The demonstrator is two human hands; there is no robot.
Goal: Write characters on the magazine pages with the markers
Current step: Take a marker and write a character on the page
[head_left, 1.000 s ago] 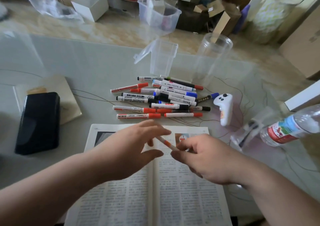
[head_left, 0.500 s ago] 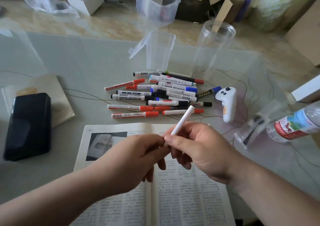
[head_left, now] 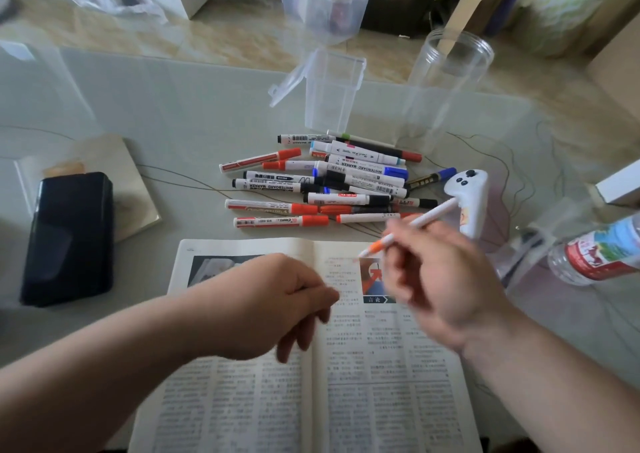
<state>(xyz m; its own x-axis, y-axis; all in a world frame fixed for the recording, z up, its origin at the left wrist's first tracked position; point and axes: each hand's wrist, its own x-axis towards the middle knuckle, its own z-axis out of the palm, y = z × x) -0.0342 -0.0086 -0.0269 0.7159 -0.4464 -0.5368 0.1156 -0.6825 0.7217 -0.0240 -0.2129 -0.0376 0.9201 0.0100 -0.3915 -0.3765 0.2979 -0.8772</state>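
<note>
Orange end down, the marker (head_left: 412, 229) is now clamped in the fingers of my right hand (head_left: 446, 279) over the magazine (head_left: 381, 418) at 1 o'clock, ready to write; my left hand (head_left: 273, 307) pulls clear, fingers curled on what I cannot tell.

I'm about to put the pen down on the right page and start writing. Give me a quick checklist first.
1. Grip: the right hand holds the marker: ok.
2. Cap off: ok, a narrow nib shows past the orange collar.
3. Aim: ok, the nib points at the top left of the right page of the magazine.
4. The magazine lies open and flat: ok.
5. The left hand is off the right page: ok, it is over the left page and the fold.
6. Cap in the left hand: cannot tell, its fingers are curled.
</note>
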